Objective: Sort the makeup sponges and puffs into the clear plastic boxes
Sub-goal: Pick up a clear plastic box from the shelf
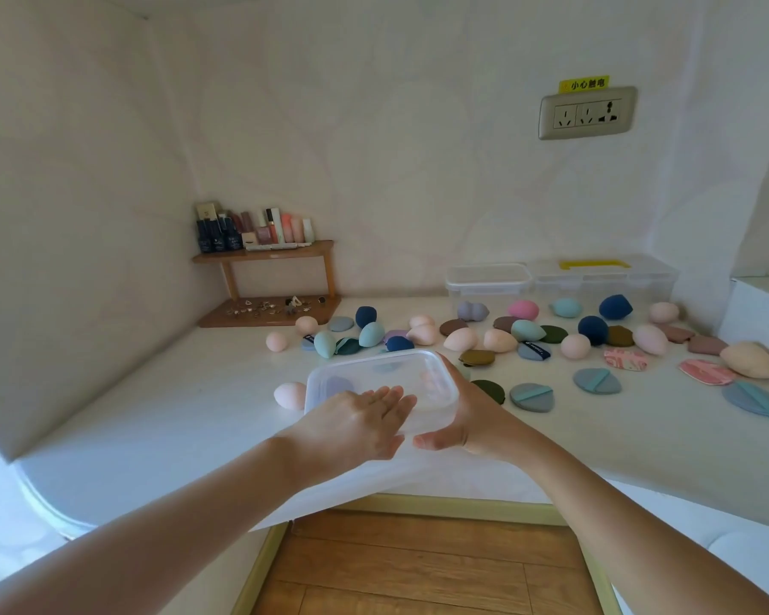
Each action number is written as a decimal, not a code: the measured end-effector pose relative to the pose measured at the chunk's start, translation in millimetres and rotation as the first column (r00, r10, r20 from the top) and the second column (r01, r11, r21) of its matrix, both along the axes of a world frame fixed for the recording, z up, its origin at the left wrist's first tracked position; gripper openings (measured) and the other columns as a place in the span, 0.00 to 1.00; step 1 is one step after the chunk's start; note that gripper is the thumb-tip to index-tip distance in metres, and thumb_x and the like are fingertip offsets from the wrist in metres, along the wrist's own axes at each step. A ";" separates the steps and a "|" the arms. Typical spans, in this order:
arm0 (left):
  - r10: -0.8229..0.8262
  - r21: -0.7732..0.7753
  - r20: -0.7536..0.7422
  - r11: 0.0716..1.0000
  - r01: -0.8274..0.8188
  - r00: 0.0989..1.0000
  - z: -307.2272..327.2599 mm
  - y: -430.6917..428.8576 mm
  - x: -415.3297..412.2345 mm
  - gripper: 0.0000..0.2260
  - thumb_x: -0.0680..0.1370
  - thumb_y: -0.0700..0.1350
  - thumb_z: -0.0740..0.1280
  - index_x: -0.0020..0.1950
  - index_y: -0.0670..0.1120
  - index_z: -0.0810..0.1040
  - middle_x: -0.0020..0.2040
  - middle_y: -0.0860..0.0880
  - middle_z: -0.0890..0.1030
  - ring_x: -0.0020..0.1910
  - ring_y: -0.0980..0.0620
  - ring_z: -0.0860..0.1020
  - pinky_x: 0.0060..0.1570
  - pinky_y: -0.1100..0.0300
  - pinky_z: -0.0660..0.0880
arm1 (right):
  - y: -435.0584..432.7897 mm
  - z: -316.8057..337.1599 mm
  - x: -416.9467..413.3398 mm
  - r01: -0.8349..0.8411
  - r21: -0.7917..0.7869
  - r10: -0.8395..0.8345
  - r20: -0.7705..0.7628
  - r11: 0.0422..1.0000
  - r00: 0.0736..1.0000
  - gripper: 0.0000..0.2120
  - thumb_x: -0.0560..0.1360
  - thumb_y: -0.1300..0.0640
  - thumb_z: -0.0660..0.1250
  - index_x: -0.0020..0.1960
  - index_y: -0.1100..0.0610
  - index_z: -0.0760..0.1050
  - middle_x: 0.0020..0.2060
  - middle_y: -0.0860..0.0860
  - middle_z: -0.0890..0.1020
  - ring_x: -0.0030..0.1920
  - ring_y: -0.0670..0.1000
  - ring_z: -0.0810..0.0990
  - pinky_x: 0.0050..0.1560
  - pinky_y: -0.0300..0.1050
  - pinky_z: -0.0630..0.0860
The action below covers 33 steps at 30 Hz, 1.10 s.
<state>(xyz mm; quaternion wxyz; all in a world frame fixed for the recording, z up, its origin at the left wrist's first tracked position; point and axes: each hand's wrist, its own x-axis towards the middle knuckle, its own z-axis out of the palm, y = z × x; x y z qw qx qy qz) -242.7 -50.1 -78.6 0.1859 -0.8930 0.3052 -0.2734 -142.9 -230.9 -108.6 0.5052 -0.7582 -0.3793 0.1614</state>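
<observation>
Navy sponge (592, 329); pink-white marbled puff (625, 359); grey puff (532, 397), teal strap.

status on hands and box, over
Left hand open, flat against box. Right hand grips box's right side. Sponges and puffs loose on table; pink sponge close by box's left edge.
</observation>
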 end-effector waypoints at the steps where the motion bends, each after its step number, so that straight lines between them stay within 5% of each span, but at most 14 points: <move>1: 0.000 0.000 0.004 1.000 0.000 1.000 -0.7 0.3 -0.8 0.23 0.59 0.47 0.81 0.50 0.40 0.84 0.45 0.44 0.85 0.40 0.51 0.84 0.32 0.61 0.80 | 0.7 -1.2 0.6 0.003 -0.008 -0.003 0.003 1.000 1.000 0.40 0.60 0.53 0.81 0.62 0.33 0.61 0.57 0.35 0.75 0.58 0.33 0.73 0.51 0.29 0.74; 7: 0.047 0.033 -0.001 0.998 -0.047 0.999 1.6 -1.7 -2.2 0.23 0.59 0.49 0.81 0.51 0.40 0.84 0.45 0.44 0.85 0.40 0.51 0.84 0.32 0.61 0.81 | 1.0 -5.6 5.9 -0.008 -0.007 0.008 -0.005 1.000 1.000 0.38 0.62 0.59 0.80 0.58 0.33 0.61 0.55 0.33 0.73 0.55 0.29 0.73 0.48 0.25 0.72; 13: 0.241 -0.054 -0.165 0.966 -0.253 0.956 9.0 -15.2 -0.1 0.28 0.60 0.51 0.81 0.55 0.40 0.82 0.48 0.45 0.84 0.40 0.51 0.84 0.31 0.61 0.80 | 4.7 -11.3 10.1 0.018 0.004 -0.018 0.002 1.000 1.000 0.45 0.57 0.48 0.81 0.68 0.38 0.62 0.60 0.39 0.75 0.63 0.42 0.73 0.60 0.43 0.75; 16: 0.482 0.102 -0.248 0.876 -0.472 0.841 20.4 -37.6 4.8 0.26 0.78 0.46 0.65 0.72 0.38 0.62 0.64 0.42 0.74 0.55 0.45 0.78 0.47 0.58 0.76 | 10.7 -11.7 11.1 0.078 -0.026 -0.077 0.028 0.997 0.997 0.40 0.59 0.53 0.81 0.61 0.36 0.61 0.54 0.33 0.72 0.58 0.37 0.72 0.50 0.26 0.70; 18: 0.529 0.221 -0.273 0.847 -0.483 0.804 22.3 -50.1 11.4 0.22 0.80 0.40 0.60 0.73 0.36 0.60 0.65 0.39 0.71 0.58 0.42 0.76 0.50 0.55 0.73 | 10.9 -9.4 10.0 0.123 -0.041 -0.122 0.024 0.992 0.992 0.34 0.61 0.58 0.80 0.56 0.39 0.63 0.47 0.34 0.71 0.53 0.40 0.72 0.41 0.21 0.69; 22: 0.580 0.323 -0.291 0.808 -0.493 0.761 27.9 -57.0 16.4 0.22 0.80 0.40 0.61 0.73 0.38 0.62 0.69 0.39 0.69 0.61 0.42 0.75 0.59 0.54 0.72 | 6.4 -5.4 5.5 0.065 -0.066 -0.060 0.071 0.996 0.996 0.51 0.51 0.46 0.74 0.71 0.49 0.61 0.57 0.41 0.73 0.61 0.46 0.72 0.57 0.36 0.72; 24: 0.596 0.349 -0.285 0.794 -0.498 0.750 28.5 -57.4 16.6 0.24 0.80 0.41 0.61 0.74 0.38 0.59 0.71 0.40 0.68 0.62 0.41 0.75 0.61 0.53 0.71 | 6.2 -3.7 4.5 0.074 -0.064 -0.069 0.081 0.995 0.994 0.51 0.54 0.50 0.77 0.73 0.51 0.59 0.59 0.42 0.72 0.62 0.46 0.72 0.60 0.41 0.71; 26: 0.606 0.366 -0.292 0.785 -0.499 0.740 28.6 -59.5 15.0 0.27 0.80 0.41 0.62 0.75 0.37 0.55 0.72 0.39 0.67 0.62 0.41 0.75 0.61 0.52 0.71 | 7.4 -4.4 4.5 0.093 -0.067 -0.087 0.088 0.993 0.992 0.48 0.61 0.58 0.78 0.75 0.52 0.56 0.55 0.40 0.71 0.61 0.45 0.70 0.54 0.34 0.68; 28: 0.604 0.360 -0.311 0.790 -0.497 0.734 29.8 -60.4 14.5 0.27 0.80 0.42 0.62 0.75 0.37 0.55 0.72 0.39 0.67 0.61 0.41 0.75 0.59 0.54 0.72 | 8.1 -4.8 4.9 0.091 -0.061 -0.087 0.069 0.994 0.994 0.50 0.59 0.55 0.78 0.74 0.49 0.56 0.54 0.40 0.72 0.62 0.46 0.71 0.52 0.32 0.69; 33: 0.548 0.235 -0.382 0.837 -0.495 0.744 43.4 -53.0 10.4 0.23 0.80 0.46 0.60 0.74 0.43 0.61 0.64 0.45 0.76 0.46 0.49 0.75 0.46 0.63 0.68 | 7.1 -7.9 6.0 0.029 -0.016 -0.028 0.039 0.999 0.999 0.49 0.58 0.49 0.79 0.72 0.39 0.57 0.64 0.43 0.73 0.65 0.46 0.72 0.64 0.54 0.74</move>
